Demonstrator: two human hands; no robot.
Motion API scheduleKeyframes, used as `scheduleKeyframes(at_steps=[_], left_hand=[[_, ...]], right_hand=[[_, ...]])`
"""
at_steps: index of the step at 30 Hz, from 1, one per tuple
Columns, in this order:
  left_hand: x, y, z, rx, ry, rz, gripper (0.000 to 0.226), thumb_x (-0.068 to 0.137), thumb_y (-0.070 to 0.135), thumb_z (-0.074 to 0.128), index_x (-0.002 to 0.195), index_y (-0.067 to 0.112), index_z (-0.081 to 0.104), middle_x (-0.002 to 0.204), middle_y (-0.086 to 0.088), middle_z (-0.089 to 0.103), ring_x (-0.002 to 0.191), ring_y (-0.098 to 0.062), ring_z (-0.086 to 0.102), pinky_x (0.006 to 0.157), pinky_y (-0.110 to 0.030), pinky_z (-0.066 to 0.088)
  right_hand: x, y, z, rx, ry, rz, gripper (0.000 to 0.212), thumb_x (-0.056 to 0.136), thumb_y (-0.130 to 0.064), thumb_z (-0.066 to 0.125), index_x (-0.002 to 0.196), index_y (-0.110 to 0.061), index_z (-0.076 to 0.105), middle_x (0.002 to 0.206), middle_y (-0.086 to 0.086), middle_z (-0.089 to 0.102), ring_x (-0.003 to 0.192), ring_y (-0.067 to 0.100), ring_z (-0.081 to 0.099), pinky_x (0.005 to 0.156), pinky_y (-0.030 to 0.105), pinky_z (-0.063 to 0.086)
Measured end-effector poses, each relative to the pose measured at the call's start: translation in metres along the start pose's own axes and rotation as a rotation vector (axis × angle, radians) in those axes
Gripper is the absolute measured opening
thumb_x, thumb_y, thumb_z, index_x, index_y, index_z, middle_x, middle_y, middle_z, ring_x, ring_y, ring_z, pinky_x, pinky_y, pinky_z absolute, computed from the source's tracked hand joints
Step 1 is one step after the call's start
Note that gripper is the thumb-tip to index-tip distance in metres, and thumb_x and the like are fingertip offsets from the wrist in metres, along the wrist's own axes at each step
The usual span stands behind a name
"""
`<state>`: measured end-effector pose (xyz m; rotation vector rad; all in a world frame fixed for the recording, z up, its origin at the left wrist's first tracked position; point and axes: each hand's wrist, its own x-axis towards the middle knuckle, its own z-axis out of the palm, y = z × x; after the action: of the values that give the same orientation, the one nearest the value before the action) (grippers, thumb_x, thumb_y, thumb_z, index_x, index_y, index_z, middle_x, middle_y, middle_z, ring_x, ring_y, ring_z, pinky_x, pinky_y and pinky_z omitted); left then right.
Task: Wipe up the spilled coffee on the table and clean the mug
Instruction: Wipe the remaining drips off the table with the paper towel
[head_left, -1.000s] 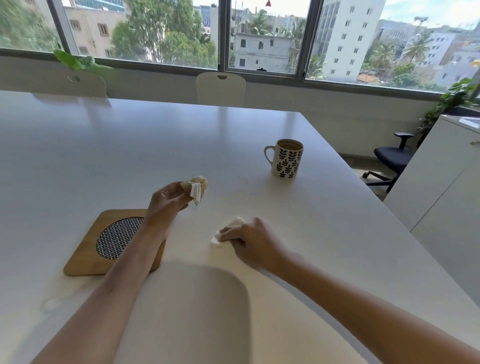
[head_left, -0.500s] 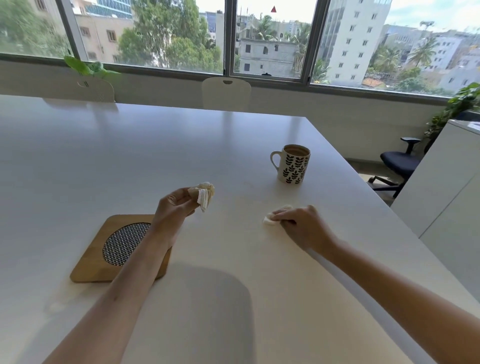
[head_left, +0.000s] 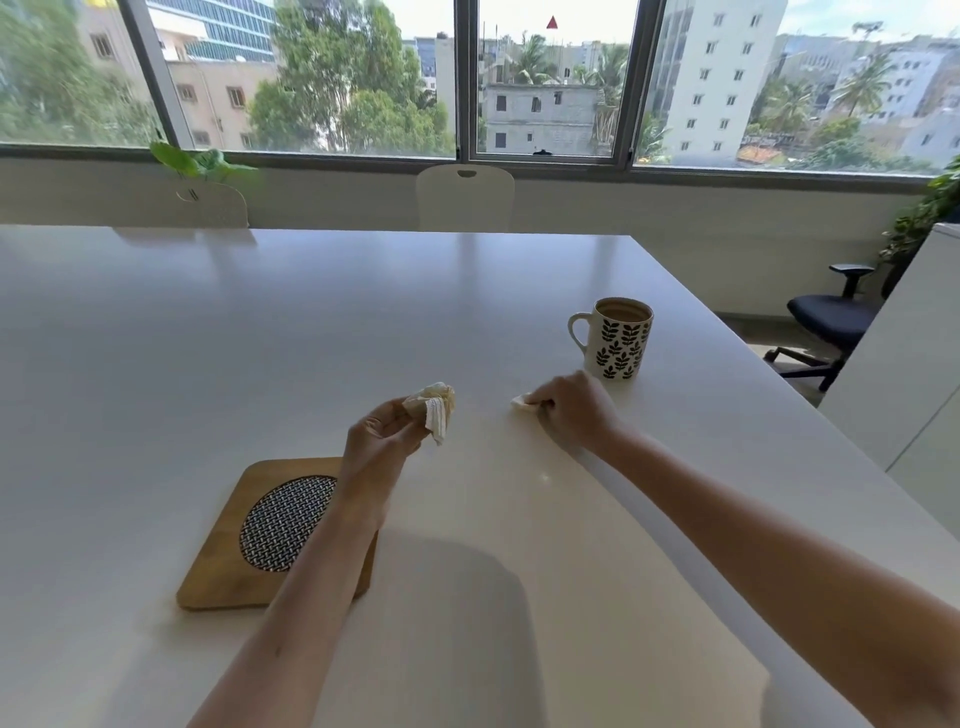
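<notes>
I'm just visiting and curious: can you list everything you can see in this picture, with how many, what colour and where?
Table: one, white, fills the foreground.
Mug: one, white with black leaf print, brown coffee inside, far right of the table.
Trivet: one, wooden with a black-and-white woven centre, near left.
Crumpled tissue: one, white with tan stains, held above the table.
Small tissue: one, white, on the table near the mug.
Chairs: two, cream, at the far edge.
Office chair: one, dark, right of the table.
Cabinet: one, white, far right.
Plants: green, by the windowsill.
Left hand: pinches the crumpled tissue.
Right hand: presses the small tissue down.
</notes>
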<state>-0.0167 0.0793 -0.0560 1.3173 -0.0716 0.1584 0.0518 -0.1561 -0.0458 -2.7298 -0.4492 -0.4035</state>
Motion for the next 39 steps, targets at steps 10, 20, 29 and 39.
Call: scheduleKeyframes(at_steps=[10,20,29,39], left_hand=[[0.001,-0.003,0.0,0.009,0.003,0.023,0.018,0.079,0.007,0.07,0.085,0.024,0.074,0.089,0.009,0.076,0.087,-0.002,0.069,0.068,-0.011,0.05],[0.002,-0.008,-0.001,-0.014,0.007,0.05,0.023,0.077,0.004,0.071,0.087,0.024,0.076,0.099,0.003,0.075,0.101,-0.012,0.068,0.087,-0.021,0.053],[0.004,-0.009,-0.003,-0.046,0.011,0.047,0.025,0.063,0.024,0.076,0.088,0.024,0.076,0.099,0.003,0.075,0.1,-0.011,0.068,0.089,-0.025,0.053],[0.007,-0.008,-0.001,-0.094,0.037,0.056,0.028,0.064,0.025,0.077,0.091,0.02,0.075,0.1,0.001,0.075,0.1,-0.011,0.068,0.083,-0.019,0.052]], right_hand=[[-0.074,-0.056,0.0,0.266,-0.041,-0.334,0.035,0.076,0.007,0.059,0.087,-0.021,0.077,0.096,-0.002,0.075,0.095,0.004,0.062,0.078,0.004,0.043],[-0.076,-0.002,-0.01,0.197,0.034,-0.25,0.021,0.082,-0.009,0.067,0.093,-0.024,0.075,0.096,-0.01,0.075,0.094,0.005,0.068,0.073,0.029,0.057],[0.025,0.012,0.01,-0.013,0.058,0.059,0.025,0.087,-0.016,0.054,0.104,-0.023,0.072,0.103,0.003,0.073,0.096,0.023,0.067,0.077,0.031,0.054],[0.031,-0.035,0.031,0.162,0.004,-0.097,0.038,0.077,0.003,0.051,0.096,-0.02,0.075,0.103,0.001,0.073,0.101,0.017,0.067,0.086,0.028,0.052]])
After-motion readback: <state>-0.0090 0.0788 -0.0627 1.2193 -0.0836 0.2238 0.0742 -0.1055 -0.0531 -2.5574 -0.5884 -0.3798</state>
